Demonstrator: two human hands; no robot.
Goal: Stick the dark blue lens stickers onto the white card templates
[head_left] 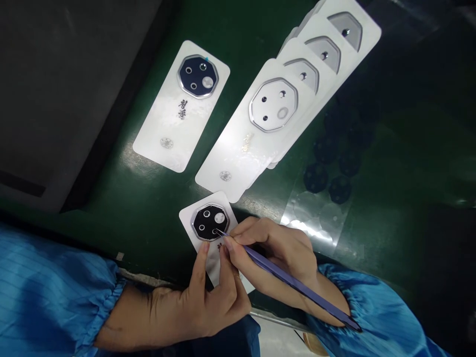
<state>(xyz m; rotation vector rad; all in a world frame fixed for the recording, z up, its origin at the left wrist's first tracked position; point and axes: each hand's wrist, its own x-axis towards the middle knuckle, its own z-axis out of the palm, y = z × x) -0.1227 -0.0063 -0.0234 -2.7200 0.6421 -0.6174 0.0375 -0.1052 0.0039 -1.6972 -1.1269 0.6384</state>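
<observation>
A small white phone-back panel [184, 213] lies near the table's front edge, with a black octagonal camera plate [208, 230] in a silver rim. My left hand [219, 302] presses its fingertips on this panel just below the rim, the other fingers curled; part of the panel is hidden under it. Purple tweezers [282, 275] are pinched in my right hand [277, 253] like a pen. Their thin tip touches or hovers just over the plate's lower edge by one lens ring; which, I cannot tell.
Another white panel [167, 124] with a dark blue octagon lies behind. Beside it, a fanned stack of white panels [223, 153] with pale octagons reaches to the back right. A clear sheet [308, 218] bearing dark octagonal stickers lies at right. A dark slab [55, 99] occupies the left.
</observation>
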